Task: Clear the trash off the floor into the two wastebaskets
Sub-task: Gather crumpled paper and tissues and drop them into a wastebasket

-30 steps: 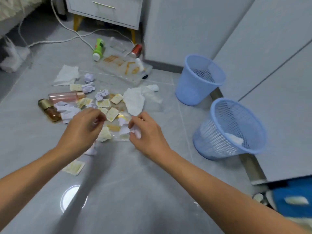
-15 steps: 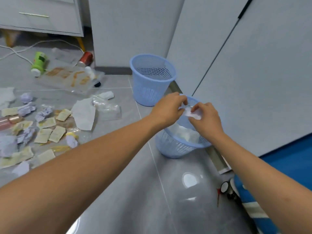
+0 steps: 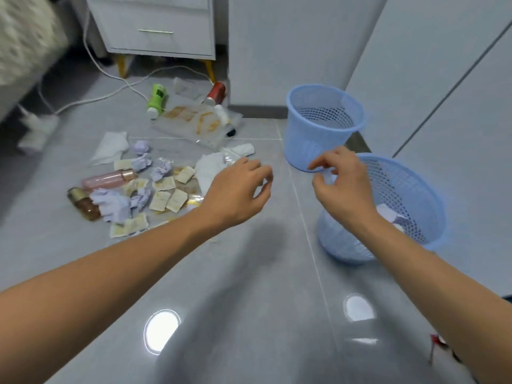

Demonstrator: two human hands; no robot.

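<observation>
We find the left hand raised above the floor at the right edge of the litter, its fingers loosely curled and holding nothing. The right hand hangs at the near left rim of the near basket, fingers likewise slack and bent, thumb and forefinger apart, with nothing between them that we can see. The 2 hands are apart from each other.

The near basket is tilted with its mouth toward us and has white crumpled paper inside. The far basket stands upright just behind it, next to the wall; we cannot tell its contents.

The trash lies on the floor left of the baskets. We note a white tissue just beyond the left hand, a group of tan packets, and several lilac paper balls among them. A pink bottle and an amber bottle lie on their sides at the left edge of the pile. A second tissue lies further back. Beyond, a clear bag with orange print lies flat, with a green tube and a red can beside it.

A white cable runs over the floor toward a cabinet on yellow legs.
</observation>
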